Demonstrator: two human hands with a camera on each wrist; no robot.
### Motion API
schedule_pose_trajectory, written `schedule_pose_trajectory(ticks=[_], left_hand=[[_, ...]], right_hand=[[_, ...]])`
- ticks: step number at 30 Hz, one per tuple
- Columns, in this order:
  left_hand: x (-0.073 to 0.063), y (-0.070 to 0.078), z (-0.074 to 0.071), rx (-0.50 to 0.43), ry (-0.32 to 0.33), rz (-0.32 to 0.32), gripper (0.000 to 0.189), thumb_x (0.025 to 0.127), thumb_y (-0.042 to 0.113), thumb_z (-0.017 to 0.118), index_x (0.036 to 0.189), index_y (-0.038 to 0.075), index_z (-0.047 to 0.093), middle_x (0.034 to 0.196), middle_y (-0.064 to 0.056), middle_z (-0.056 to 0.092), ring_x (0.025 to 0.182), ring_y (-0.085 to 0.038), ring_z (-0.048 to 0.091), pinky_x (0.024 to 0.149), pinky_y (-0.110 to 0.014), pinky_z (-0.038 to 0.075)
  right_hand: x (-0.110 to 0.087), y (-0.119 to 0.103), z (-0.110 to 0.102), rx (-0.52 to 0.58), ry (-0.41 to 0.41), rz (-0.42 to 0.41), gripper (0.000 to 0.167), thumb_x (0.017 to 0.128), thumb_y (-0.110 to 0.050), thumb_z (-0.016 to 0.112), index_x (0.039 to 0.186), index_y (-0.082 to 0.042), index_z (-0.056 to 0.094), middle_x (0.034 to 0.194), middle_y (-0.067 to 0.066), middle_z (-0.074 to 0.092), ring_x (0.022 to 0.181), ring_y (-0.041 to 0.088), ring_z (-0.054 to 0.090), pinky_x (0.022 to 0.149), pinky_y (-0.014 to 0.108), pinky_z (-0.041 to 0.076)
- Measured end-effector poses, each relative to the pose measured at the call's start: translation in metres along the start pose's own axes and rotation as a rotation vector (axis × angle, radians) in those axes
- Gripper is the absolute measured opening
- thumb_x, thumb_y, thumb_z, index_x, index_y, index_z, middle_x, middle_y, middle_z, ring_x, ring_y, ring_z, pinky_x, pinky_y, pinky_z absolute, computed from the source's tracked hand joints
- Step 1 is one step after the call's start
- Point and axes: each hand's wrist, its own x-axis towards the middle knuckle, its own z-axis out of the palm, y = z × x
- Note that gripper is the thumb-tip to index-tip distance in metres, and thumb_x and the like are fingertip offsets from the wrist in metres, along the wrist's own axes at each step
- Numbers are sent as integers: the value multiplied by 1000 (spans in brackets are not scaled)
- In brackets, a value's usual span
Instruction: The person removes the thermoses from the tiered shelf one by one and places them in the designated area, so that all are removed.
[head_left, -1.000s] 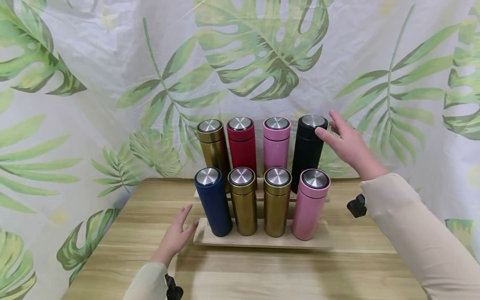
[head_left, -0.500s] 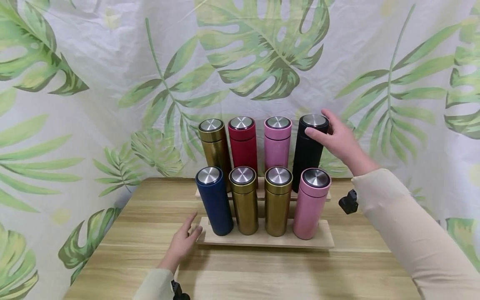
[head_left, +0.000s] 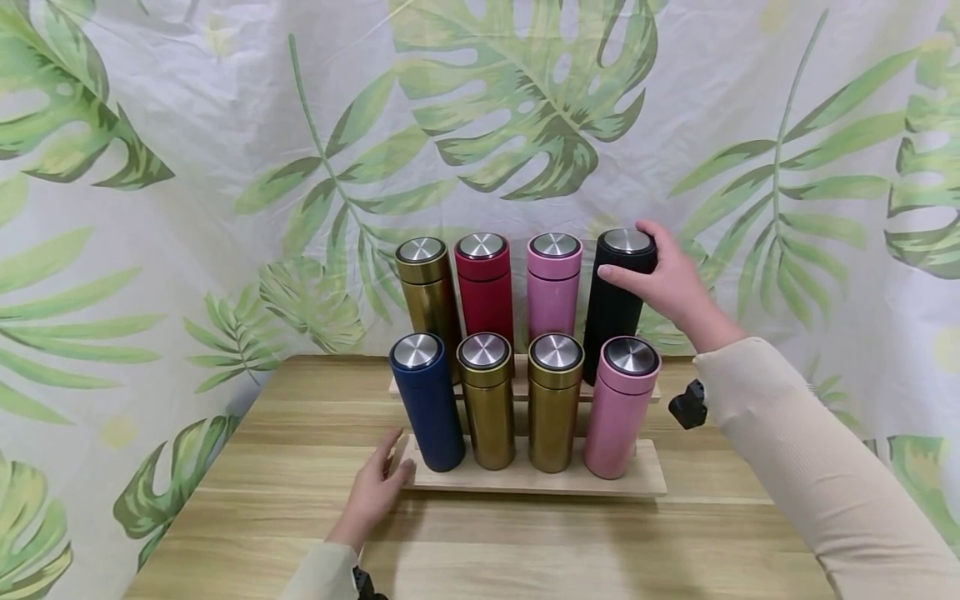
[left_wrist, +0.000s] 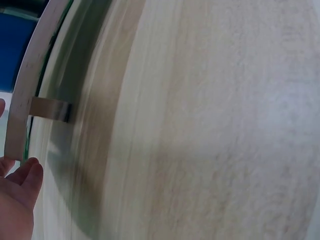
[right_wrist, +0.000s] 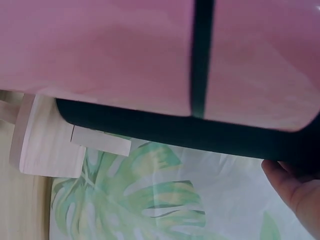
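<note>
Head view has your right hand curled round the upper part of the black bottle, thumb across its front; the bottle stands upright on the rear plank. Your left hand holds its end of the front plank between thumb and fingers (how firmly, the left wrist view doesn't settle). The likeliest trouble sits below and in front of your right hand: the front pink bottle is close enough that drawing the black one straight toward you could knock it over, perhaps into the gold bottle beside it. To the left of that hand, the rear pink bottle stands near too, so a sideways tug would risk a bump. Your hold is up by the lid; gripped that high, the bottle could swing or tilt as its base comes free. Should your left hand press or pull on its end, the plank might shift and unsettle the blue bottle, just to that hand's right. Straight up first looks the safer line.
</note>
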Motion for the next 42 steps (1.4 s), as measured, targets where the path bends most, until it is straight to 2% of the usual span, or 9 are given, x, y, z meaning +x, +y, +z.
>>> schedule_pose_trajectory(ticks=[7,19,27,42], left_hand=[[-3,2,5,-14,30,-34,54,90,18,61,140,12,40,141,-24,38,125,-41,41,105,-49,35],[-6,3,8,3,40,-53,53,91,22,59,140,13,41,142,-21,39,130,-39,35,107,-51,30],[-6,-2,10,-47,17,-41,52,93,21,57,140,8,39,143,-11,41,134,-30,33,110,-43,27],[-10,-3,11,-39,28,-36,51,94,23,55,140,8,39,145,-11,38,135,-30,30,111,-45,25]], right_hand=[[3,-2,2,51,-9,37,91,76,-42,74,145,-10,24,135,16,42,121,28,41,104,45,34],[3,-5,0,26,10,59,83,75,-41,75,139,-7,34,126,18,49,112,29,47,96,44,40],[3,-6,0,21,28,43,76,75,-37,76,133,-4,39,121,17,51,109,28,49,92,41,42],[3,-19,-14,-18,95,48,77,74,-41,76,132,-5,40,117,15,51,101,23,49,82,33,44]])
